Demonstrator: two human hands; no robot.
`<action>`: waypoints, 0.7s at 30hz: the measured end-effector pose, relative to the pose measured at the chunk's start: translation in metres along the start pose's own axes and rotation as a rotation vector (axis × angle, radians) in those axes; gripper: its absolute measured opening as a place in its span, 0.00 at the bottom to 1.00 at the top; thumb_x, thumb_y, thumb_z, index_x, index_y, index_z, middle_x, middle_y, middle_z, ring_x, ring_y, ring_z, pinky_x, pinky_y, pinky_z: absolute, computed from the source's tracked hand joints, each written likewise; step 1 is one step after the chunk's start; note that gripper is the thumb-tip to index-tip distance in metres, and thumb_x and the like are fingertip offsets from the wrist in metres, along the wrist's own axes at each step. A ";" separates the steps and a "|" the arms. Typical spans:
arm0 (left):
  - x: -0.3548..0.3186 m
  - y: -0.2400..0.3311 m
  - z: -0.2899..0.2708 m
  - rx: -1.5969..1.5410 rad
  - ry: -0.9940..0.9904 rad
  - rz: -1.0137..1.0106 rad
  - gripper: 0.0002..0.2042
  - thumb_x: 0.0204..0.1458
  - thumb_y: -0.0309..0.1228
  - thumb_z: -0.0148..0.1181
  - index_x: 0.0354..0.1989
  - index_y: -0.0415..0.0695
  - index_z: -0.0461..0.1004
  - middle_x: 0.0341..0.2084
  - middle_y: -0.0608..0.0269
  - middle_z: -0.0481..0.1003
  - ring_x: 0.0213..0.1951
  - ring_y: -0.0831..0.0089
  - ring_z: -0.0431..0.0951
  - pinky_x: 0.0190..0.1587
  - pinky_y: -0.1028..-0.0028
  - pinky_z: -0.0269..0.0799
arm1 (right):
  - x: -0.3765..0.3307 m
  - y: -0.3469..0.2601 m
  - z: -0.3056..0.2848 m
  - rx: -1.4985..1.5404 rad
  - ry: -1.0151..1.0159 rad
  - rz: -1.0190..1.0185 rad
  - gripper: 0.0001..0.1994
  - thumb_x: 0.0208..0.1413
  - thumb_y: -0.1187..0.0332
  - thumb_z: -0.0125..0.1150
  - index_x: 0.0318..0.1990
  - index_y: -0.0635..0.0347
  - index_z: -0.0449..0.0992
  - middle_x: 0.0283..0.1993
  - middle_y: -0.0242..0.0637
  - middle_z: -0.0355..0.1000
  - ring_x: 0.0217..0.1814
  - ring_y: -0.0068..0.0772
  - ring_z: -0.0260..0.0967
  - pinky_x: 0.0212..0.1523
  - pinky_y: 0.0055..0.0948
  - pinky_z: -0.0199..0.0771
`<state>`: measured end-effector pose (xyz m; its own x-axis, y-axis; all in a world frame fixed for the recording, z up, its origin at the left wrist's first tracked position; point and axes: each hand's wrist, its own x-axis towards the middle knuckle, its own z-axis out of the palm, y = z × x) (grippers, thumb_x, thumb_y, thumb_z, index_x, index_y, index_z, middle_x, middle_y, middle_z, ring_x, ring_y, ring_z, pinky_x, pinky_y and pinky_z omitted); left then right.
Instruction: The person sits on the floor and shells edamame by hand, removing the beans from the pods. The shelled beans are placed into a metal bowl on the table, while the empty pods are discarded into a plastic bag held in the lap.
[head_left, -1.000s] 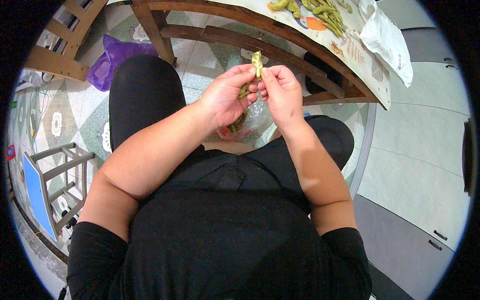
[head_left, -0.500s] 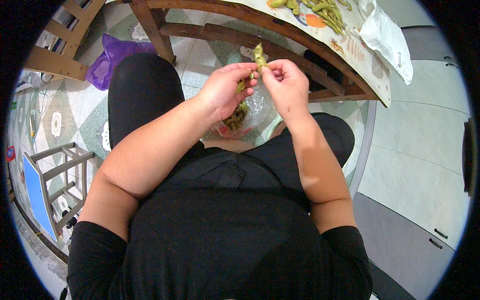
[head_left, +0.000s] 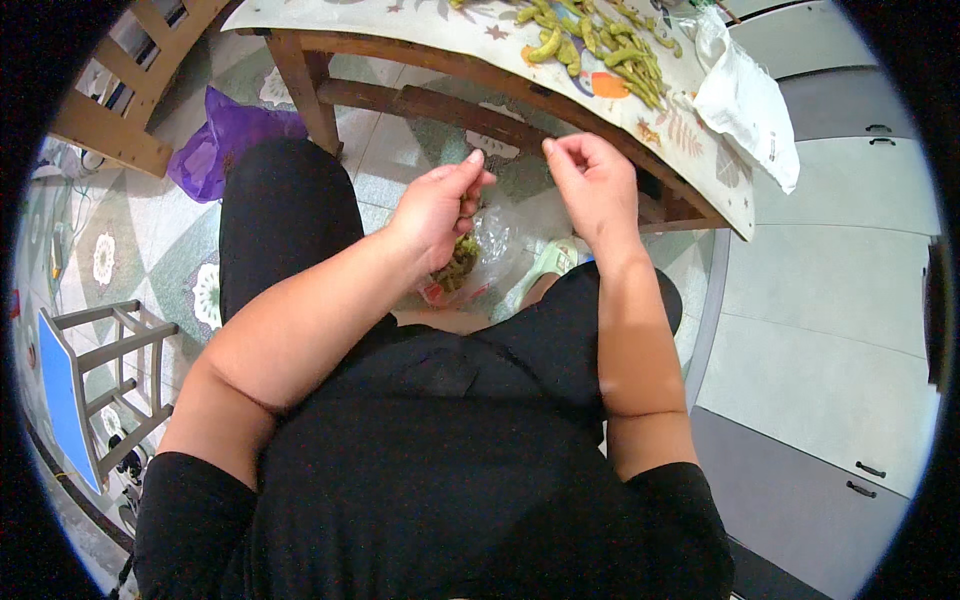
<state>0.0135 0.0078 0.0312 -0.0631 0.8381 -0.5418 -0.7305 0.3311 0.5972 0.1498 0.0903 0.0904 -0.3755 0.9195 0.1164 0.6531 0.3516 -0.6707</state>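
My left hand (head_left: pixel 440 212) is closed, thumb on top and fingers curled in; what lies inside it is hidden. Apart from it on the right, my right hand (head_left: pixel 600 190) pinches thumb and forefinger together near the table edge, and I cannot make out anything between them. Below my left hand, a clear plastic bag (head_left: pixel 495 245) stands between my legs with green-brown bean pods (head_left: pixel 460 262) in it, partly covered by that hand. More green bean pods (head_left: pixel 600 45) lie in a loose heap on the table (head_left: pixel 400 18) ahead.
A white plastic bag (head_left: pixel 745 105) hangs over the table's right corner. On the tiled floor lie a purple bag (head_left: pixel 215 145) and, at left, a blue-topped stool (head_left: pixel 75 400) on its side. A pale green slipper (head_left: pixel 550 265) shows by my right leg. Cabinets (head_left: pixel 820 270) line the right.
My hands have parted, the right moving right and slightly down. The bean pod that stood up between their fingertips no longer shows. The view has shifted, bringing more of the tabletop into sight.
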 end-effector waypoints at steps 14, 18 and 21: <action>-0.001 0.000 -0.002 0.039 -0.166 -0.064 0.10 0.52 0.37 0.47 0.36 0.45 0.69 0.15 0.76 0.59 0.17 0.87 0.57 0.15 0.87 0.49 | 0.092 -0.032 -0.019 -0.473 0.290 -0.807 0.08 0.38 0.74 0.54 0.30 0.56 0.70 0.30 0.37 0.65 0.35 0.41 0.63 0.33 0.33 0.67; -0.005 0.005 -0.002 0.015 -0.230 0.041 0.12 0.51 0.37 0.48 0.38 0.42 0.69 0.13 0.76 0.58 0.16 0.87 0.56 0.15 0.87 0.48 | 0.041 -0.037 -0.008 0.627 0.141 -0.317 0.04 0.46 0.76 0.53 0.31 0.63 0.66 0.28 0.36 0.67 0.27 0.24 0.66 0.25 0.20 0.67; -0.015 0.013 0.002 -0.008 -0.253 0.168 0.13 0.50 0.36 0.49 0.40 0.41 0.68 0.13 0.76 0.57 0.16 0.87 0.54 0.16 0.87 0.48 | 0.006 -0.029 0.004 0.980 -0.207 -0.016 0.05 0.47 0.76 0.51 0.33 0.64 0.65 0.30 0.41 0.69 0.29 0.25 0.67 0.24 0.18 0.68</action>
<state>0.0060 0.0003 0.0479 -0.0125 0.9626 -0.2706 -0.7298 0.1762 0.6605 0.1260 0.0850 0.1078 -0.5476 0.8343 0.0634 -0.1484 -0.0223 -0.9887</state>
